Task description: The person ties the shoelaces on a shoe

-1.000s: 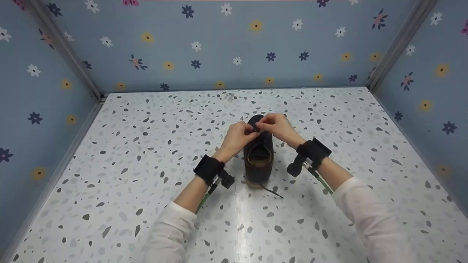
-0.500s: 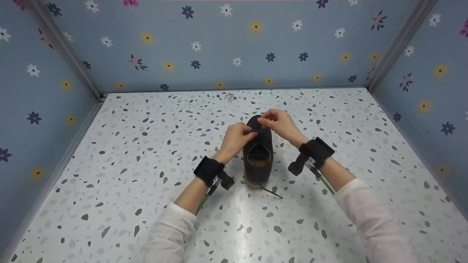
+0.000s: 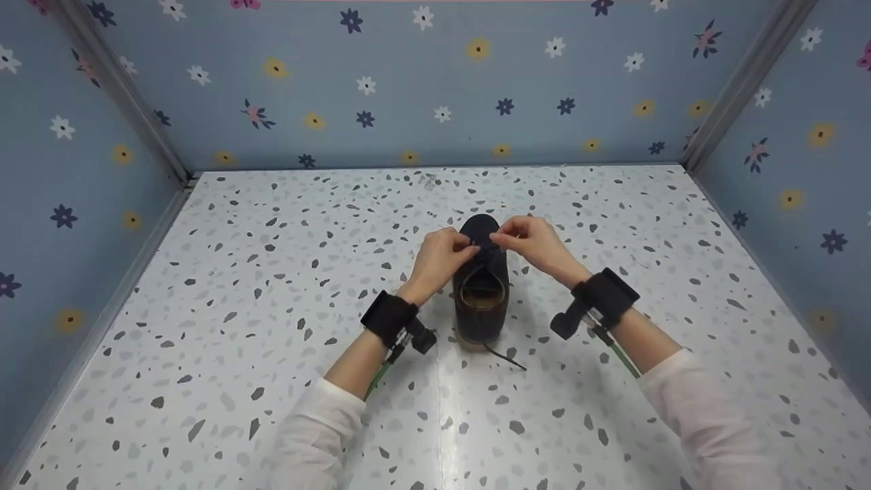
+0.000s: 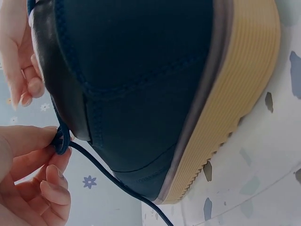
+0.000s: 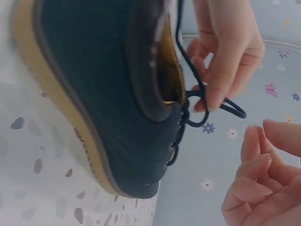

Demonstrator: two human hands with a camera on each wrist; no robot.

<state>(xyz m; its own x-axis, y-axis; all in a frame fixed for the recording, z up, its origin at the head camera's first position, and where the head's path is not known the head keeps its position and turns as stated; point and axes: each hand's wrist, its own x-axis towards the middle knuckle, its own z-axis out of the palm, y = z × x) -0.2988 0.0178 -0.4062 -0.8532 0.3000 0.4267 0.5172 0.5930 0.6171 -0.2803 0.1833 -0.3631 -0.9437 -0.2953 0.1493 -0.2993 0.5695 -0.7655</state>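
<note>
A dark blue lace-up shoe (image 3: 480,325) with a tan sole stands upright on the speckled surface, toe pointing away from me. My left hand (image 3: 439,258) is over its front, pinching a blue shoelace (image 4: 110,176) between thumb and fingers. In the right wrist view, a small loop of lace (image 5: 236,109) sticks out past the left fingertips. My right hand (image 3: 537,246) hovers at the shoe's right side. Its fingers are loosely bent, thumb near the index tip, with no lace visible between them. The loop's end lies just off the right fingertips (image 5: 254,129).
A dark lace end (image 3: 507,358) trails onto the speckled white surface (image 3: 272,306) behind the heel. Blue flower-patterned panels (image 3: 435,82) enclose the back and both sides. Each wrist wears a black strap (image 3: 605,298) with a camera and green cable.
My right hand has moved from the shoe's laces first up toward the toe, then rightward and back toward me, away from the left hand. The left hand has hardly moved.
</note>
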